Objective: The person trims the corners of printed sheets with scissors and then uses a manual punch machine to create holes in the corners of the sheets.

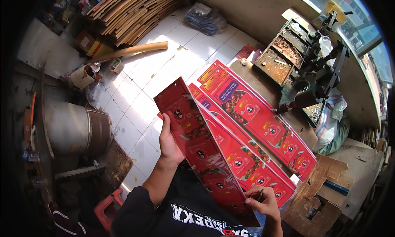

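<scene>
A long red printed sheet [193,134] with food pictures and a punched hole near its top corner is tilted up in front of me. My left hand [170,144] grips its left edge, thumb on the printed face and the other fingers hidden behind. My right hand [264,202] is closed at the sheet's lower right edge. A thin dark object [261,194], too small to name, sticks out from its fingers. Beyond the held sheet, more red printed sheets [251,109] lie overlapping on the worktable [242,74], slanting from upper left to lower right.
A black metal lever press [306,97] stands at the table's right, beside a compartment tray [269,68] of small bits. Torn cardboard [325,187] lies at lower right. Stacked brown boards [135,15], a cardboard tube [131,52], a metal drum [70,124] and a red stool [108,206] stand leftward.
</scene>
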`<state>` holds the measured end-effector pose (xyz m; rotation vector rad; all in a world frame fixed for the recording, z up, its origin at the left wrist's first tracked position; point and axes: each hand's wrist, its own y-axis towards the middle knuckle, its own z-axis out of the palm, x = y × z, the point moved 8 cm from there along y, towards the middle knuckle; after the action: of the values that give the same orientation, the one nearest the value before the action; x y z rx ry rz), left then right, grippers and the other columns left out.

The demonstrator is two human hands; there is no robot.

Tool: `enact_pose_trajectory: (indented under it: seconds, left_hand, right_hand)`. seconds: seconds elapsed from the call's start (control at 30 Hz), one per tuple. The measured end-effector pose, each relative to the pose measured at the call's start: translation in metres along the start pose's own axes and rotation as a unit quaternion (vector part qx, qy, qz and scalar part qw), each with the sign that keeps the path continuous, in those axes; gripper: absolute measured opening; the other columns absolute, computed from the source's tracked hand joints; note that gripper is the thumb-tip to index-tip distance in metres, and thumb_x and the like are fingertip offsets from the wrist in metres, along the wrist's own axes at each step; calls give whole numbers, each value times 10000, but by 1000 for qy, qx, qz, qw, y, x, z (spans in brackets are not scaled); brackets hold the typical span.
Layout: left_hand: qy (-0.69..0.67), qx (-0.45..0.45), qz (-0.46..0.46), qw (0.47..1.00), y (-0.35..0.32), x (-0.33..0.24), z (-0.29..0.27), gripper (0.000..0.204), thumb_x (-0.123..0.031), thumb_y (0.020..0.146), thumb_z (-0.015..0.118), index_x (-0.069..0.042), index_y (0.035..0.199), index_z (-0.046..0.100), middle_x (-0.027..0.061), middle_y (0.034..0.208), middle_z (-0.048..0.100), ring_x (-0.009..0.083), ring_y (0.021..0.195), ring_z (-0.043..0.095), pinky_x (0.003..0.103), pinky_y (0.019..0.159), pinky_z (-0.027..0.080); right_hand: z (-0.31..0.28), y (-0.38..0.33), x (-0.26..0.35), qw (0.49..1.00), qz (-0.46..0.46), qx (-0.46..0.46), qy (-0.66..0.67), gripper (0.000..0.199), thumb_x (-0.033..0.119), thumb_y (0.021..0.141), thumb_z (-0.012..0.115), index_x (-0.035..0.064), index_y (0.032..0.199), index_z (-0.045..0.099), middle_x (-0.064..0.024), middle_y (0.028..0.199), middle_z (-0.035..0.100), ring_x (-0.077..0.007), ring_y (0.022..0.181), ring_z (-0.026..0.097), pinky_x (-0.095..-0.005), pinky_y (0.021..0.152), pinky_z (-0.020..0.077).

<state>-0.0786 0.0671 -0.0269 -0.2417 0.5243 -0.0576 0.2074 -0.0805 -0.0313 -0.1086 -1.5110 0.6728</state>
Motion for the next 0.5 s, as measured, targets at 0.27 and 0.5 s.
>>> enact_pose_trajectory:
  seconds: [0.27,0.5]
  left_hand:
    - [-20,15,5,1000,1,-3,2,597,-526,1000,364,-79,1391,418,128,1335,545,291,1204,541,477,1030,422]
    - [0,13,-2,1000,-9,14,-7,640,-546,982,395,-87,1427,377,119,1395,491,281,1253,503,466,1072,385]
  right_hand:
    - [13,-7,46,978,-72,-16,-194,164,78,752,766,27,904,728,-100,676,671,-135,537,608,-254,506,441]
    - [12,-9,90,968,-127,8,-218,151,65,755,770,35,899,743,-89,683,681,-140,538,625,-244,493,453]
